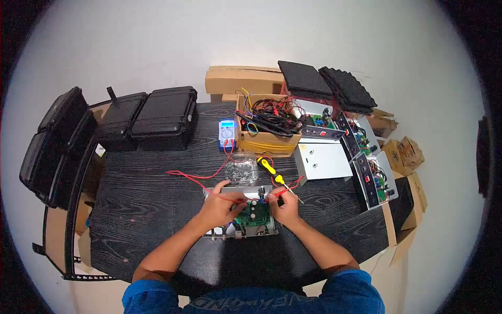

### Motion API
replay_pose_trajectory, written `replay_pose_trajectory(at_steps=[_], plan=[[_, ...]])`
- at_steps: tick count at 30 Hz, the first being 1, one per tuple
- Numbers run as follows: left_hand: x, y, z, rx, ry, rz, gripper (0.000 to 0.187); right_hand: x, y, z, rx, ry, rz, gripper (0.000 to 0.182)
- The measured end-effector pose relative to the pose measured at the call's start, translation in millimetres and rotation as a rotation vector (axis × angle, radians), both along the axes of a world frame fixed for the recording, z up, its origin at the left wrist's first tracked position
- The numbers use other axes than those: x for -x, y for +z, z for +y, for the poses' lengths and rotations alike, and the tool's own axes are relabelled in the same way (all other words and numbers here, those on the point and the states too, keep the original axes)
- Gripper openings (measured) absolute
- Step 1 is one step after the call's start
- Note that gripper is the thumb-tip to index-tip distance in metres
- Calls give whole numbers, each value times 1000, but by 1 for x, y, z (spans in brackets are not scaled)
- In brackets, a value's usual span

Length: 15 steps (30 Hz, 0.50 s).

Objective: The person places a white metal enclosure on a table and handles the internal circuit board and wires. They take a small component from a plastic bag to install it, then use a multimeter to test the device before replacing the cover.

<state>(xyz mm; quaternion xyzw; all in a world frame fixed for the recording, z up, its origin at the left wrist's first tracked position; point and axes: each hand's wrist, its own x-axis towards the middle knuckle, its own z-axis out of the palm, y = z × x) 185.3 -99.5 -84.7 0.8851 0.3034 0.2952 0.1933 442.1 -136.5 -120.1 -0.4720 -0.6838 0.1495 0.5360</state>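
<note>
An open metal chassis with a green circuit board (259,215) lies on the black table in front of me. My left hand (218,205) is closed on a red test probe over the board's left part. At its right side, my right hand (283,206) pinches another red probe (278,192). Red leads run from the probes to a blue-edged multimeter (227,134) with a lit display. A yellow and black screwdriver (271,170) lies just beyond my right hand. Behind the chassis is a clear plastic bag (241,170). The probe tips are too small to place exactly.
A cardboard box (267,147) of cables stands behind the bag. To its right are a white metal cover (325,161) and several open units with wiring (372,180). Black hard cases (163,118) stand at the left. Black foam pads (306,79) lie at the back right.
</note>
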Motion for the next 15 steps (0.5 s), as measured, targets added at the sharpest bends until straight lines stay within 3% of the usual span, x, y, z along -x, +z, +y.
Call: replay_pose_trajectory(at_steps=[15], plan=[[-5,0,0,4,-29,23,13,-1,-4,1,4,13,28,11]])
